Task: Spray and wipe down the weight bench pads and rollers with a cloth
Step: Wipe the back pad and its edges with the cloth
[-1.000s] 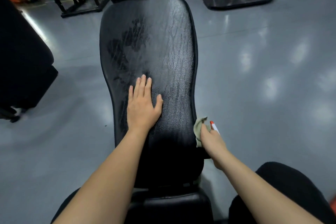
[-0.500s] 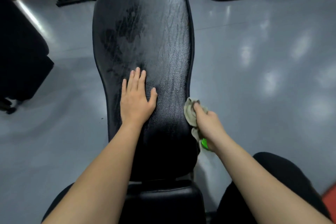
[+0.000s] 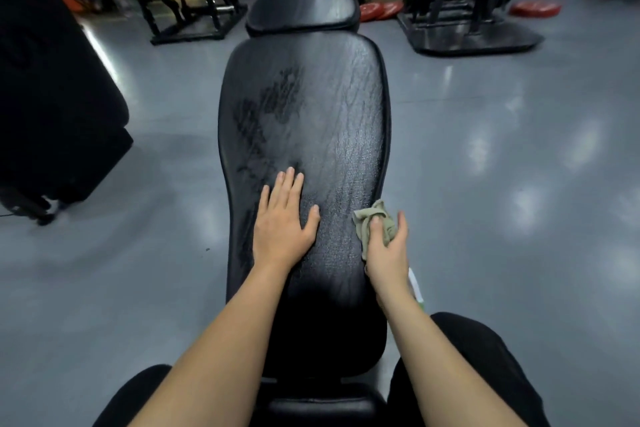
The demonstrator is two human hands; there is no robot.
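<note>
Grey gym floor surrounds the pad, damp-blotched beyond the left hand, which lies flat with fingers straight. Right hand grips the cloth at the pad's right edge. Sprayed, I'd judge, but wiping barely begun, rollers not yet done.

Back pad: black, cracked grain, darker blotches left of centre. Cloth: olive-beige. Floor: glossy grey. Weight plates: red.
</note>
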